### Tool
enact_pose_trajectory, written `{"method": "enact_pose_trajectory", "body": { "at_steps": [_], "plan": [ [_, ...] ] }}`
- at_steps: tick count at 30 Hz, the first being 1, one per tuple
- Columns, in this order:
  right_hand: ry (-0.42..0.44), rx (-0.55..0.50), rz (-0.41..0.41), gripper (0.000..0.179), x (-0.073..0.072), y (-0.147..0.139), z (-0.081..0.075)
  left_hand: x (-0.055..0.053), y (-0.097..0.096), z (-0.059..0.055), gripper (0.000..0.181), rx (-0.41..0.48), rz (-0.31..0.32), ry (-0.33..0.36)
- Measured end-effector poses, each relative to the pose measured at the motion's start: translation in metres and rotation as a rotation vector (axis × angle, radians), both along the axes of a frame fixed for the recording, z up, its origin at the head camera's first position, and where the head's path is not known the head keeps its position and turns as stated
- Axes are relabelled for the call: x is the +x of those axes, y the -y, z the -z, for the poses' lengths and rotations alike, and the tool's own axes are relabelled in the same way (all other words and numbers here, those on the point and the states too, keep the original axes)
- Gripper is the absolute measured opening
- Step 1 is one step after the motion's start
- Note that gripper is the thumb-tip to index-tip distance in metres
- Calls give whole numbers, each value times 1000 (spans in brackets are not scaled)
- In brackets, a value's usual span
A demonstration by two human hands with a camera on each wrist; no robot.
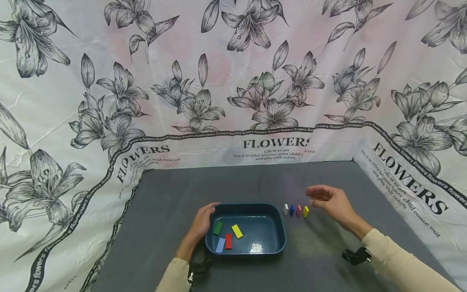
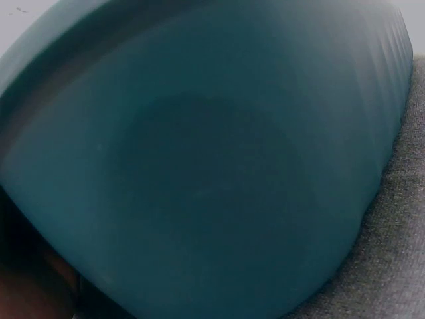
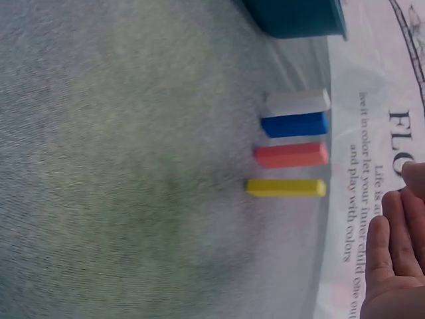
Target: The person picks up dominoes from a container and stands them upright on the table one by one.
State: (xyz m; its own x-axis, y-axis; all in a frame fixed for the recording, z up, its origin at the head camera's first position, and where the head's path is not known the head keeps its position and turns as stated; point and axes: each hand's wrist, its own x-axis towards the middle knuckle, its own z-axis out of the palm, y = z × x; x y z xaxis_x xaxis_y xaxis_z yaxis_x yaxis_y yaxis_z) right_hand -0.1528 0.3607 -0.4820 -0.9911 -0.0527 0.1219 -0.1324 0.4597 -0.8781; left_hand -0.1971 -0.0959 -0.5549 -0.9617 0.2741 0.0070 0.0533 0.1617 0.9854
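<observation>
A person's two bare hands, in beige sleeves [image 1: 405, 259], reach over a dark gray tabletop [image 1: 310, 253] with a deep teal tray [image 1: 264, 231] at the lower center of the frame.

The left hand [image 1: 200, 222] holds the tray at its upper left corner, bent around the rim. In the left wrist view, the tray's wall fills most of the frame and the hand shows only as a dim patch at the lower left.

Inside the tray, on its left side, four small rectangular blocks lie flat: a green block [image 1: 217, 228] at the upper left, a yellow block [image 1: 237, 231] to its right, and below them a red block [image 1: 228, 241] just beside a light blue block [image 1: 220, 245].

Just right of the tray, four more blocks stand upright in a row on the tabletop, slightly apart. From left to right: a white block [image 1: 286, 209], a dark blue block [image 1: 292, 210], a pink block [image 1: 299, 211] and an upright yellow block [image 1: 305, 212].

The right hand [image 1: 333, 203], right of center, hovers near the row's yellow end, holding nothing, its fingers loosely extended and close together.

Across the top and sides hangs white cloth [image 1: 219, 152] printed with gray lilies and the word "FLOWERS".
</observation>
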Motion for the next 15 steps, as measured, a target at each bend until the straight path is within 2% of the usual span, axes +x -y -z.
{"method": "enact_pose_trajectory", "body": {
  "at_steps": [15],
  "plan": [
    [-1, 164, -36, 44, -9, 18, -32, 2, 0, -2, 47, 5, -13, 9]
  ]
}}
